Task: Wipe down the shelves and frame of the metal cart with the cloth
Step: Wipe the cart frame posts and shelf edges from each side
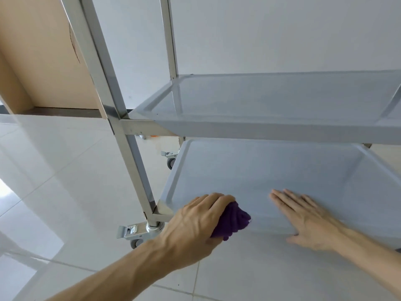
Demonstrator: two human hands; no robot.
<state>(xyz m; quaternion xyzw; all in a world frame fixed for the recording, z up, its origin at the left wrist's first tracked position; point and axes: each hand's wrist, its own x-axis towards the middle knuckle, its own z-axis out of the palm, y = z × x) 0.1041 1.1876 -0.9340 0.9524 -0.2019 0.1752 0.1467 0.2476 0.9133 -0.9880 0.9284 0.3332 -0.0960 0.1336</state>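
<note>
A metal cart with a steel frame post [121,118] holds a middle shelf [271,101] and a bottom shelf [271,170]. My left hand [195,220] is closed around a bunched purple cloth [233,220], which presses on the near left corner of the bottom shelf. Flat on the near rim of the same shelf, to the right of the cloth, lies my right hand [308,220] with its fingers spread and nothing in it.
The cart stands on a glossy white tiled floor [65,192]. A caster with a brake [136,233] sits below the near left post, another caster [170,159] farther back. A beige wooden panel [43,51] rises at the left; a white wall stands behind.
</note>
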